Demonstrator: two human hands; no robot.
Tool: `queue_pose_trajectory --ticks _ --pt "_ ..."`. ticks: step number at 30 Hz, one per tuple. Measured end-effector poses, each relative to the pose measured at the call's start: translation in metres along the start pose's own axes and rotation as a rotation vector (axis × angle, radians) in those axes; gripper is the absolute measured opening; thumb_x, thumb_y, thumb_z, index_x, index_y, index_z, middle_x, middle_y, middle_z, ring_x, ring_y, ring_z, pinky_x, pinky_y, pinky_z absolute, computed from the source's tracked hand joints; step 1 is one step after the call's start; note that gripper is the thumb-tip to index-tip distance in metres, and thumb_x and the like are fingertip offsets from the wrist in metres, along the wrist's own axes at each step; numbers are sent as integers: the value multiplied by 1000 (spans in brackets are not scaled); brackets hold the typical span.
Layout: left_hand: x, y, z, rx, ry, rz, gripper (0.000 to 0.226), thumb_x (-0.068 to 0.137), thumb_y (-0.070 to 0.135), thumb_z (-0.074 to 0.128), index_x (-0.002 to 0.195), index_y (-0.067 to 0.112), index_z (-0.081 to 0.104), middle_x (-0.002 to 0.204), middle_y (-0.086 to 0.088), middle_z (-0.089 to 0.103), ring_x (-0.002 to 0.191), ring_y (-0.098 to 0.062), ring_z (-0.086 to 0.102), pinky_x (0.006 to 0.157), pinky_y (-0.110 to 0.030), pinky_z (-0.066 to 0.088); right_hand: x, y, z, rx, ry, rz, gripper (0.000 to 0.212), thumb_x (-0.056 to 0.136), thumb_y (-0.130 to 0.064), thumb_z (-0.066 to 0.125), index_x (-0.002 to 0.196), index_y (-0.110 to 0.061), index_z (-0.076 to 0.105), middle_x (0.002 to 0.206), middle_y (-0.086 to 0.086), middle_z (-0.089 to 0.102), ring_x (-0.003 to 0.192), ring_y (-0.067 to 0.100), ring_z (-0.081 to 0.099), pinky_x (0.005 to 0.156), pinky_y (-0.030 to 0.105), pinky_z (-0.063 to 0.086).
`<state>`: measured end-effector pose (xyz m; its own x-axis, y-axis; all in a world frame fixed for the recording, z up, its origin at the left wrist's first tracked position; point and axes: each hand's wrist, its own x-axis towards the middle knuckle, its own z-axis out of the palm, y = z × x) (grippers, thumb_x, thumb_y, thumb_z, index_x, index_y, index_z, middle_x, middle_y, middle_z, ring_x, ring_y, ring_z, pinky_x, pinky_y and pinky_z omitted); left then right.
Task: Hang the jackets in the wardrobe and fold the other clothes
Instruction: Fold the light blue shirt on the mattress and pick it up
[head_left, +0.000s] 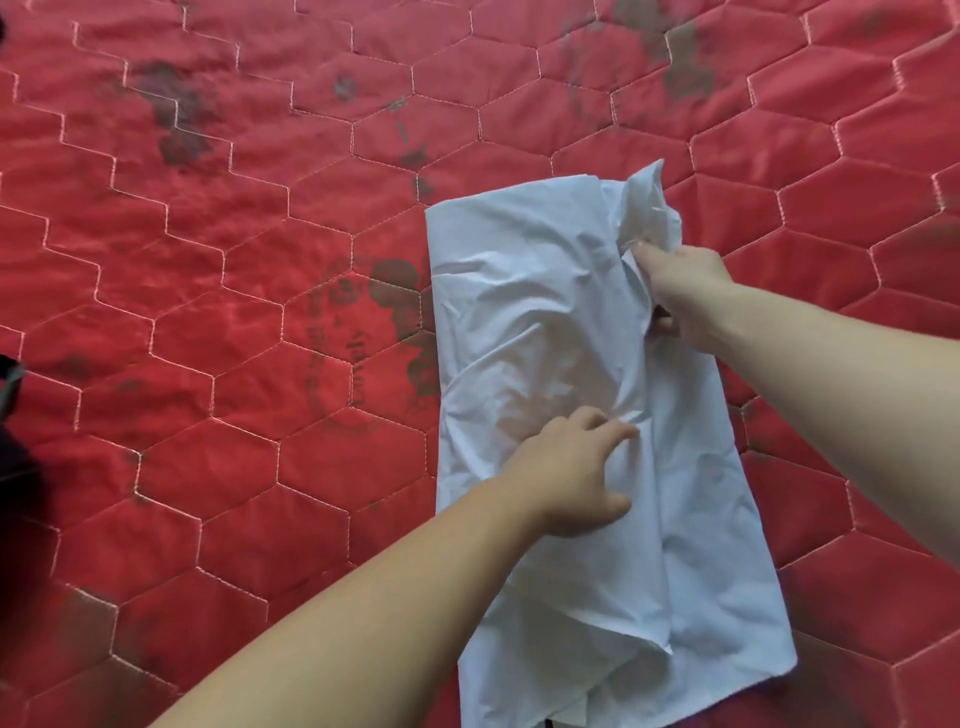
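Red quilted mattress (218, 291) underneath. White shirt (545, 322) half-folded lengthwise. Right hand (685, 296) pinches bunched cloth at its fingertips; left hand (571, 478), fingers relaxed, presses mid-panel. Folding step; next likely tucks that bunch inward.

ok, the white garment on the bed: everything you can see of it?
The white garment is thin, creased, cotton-like cloth, folded lengthwise into a long panel lying flat on the red quilted cover. Its far end is crumpled and raised where the right hand pinches it; the left hand rests on its middle. The near end runs out of frame.
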<state>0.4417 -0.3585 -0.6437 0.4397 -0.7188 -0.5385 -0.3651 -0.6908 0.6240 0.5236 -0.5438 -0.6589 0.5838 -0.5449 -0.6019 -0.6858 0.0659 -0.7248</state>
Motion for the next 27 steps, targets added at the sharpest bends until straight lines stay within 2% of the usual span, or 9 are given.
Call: queue_pose_trajectory --ticks 3,7,9,11,15,17,20,24,27 --pt "-9 2 15 138 56 28 72 83 34 66 146 30 31 150 3 27 131 -24 33 106 -39 35 -13 17 -2 58 -34 -34 25 82 -43 65 85 -18 65 79 -2 67 64 11 66 51 26 51" --pt "-26 -1 35 253 45 81 78 81 33 66 149 29 26 160 1 12 145 -18 12 112 -36 21 -42 54 -7 -28 -138 -38 33 79 -48 73 81 -16 64 73 -3 66 63 12 63 58 30 54" --pt "-35 -2 44 291 25 96 80 81 31 66 150 28 25 162 -1 7 148 -17 4 116 -35 13 -56 66 -10 -112 -183 -69 33 77 -45 75 71 -14 63 58 -8 62 51 7 58 48 22 48" --pt "-40 -2 50 304 47 106 81 80 30 65 150 27 24 162 -1 7 148 -16 0 119 -34 5 -70 76 -12 -141 -275 -38 29 78 -43 76 75 -15 69 57 -7 65 49 8 60 46 21 46" --pt "-54 -3 65 246 228 122 69 80 31 63 144 20 39 149 1 34 141 -18 24 115 -32 17 -96 98 -21 -124 -397 65 26 81 -40 74 82 -15 68 58 -4 63 49 12 60 46 22 47" --pt "-68 -4 74 261 312 93 58 82 34 61 137 21 48 141 -1 44 135 -20 34 111 -34 22 -108 107 -29 -116 -435 38 21 84 -33 73 86 -12 70 64 0 69 54 13 66 46 24 51" --pt "-96 -13 88 280 446 8 43 85 39 62 123 20 60 128 -2 54 127 -24 44 108 -38 25 -133 124 -43 -259 -463 -2 22 83 -33 74 89 -12 72 66 5 64 50 12 60 44 22 49" --pt "-127 -17 99 284 599 -155 49 85 46 63 127 23 58 137 -3 51 136 -26 39 112 -49 21 -164 153 -59 -450 -531 65 21 81 -30 76 88 -11 71 59 1 64 43 12 53 41 21 43" --pt "-145 -21 108 218 508 -197 55 87 53 59 135 28 52 149 -1 40 141 -23 31 110 -43 27 -171 162 -58 -329 -462 77 7 85 -21 70 85 -14 71 66 -1 69 51 11 62 48 21 50"
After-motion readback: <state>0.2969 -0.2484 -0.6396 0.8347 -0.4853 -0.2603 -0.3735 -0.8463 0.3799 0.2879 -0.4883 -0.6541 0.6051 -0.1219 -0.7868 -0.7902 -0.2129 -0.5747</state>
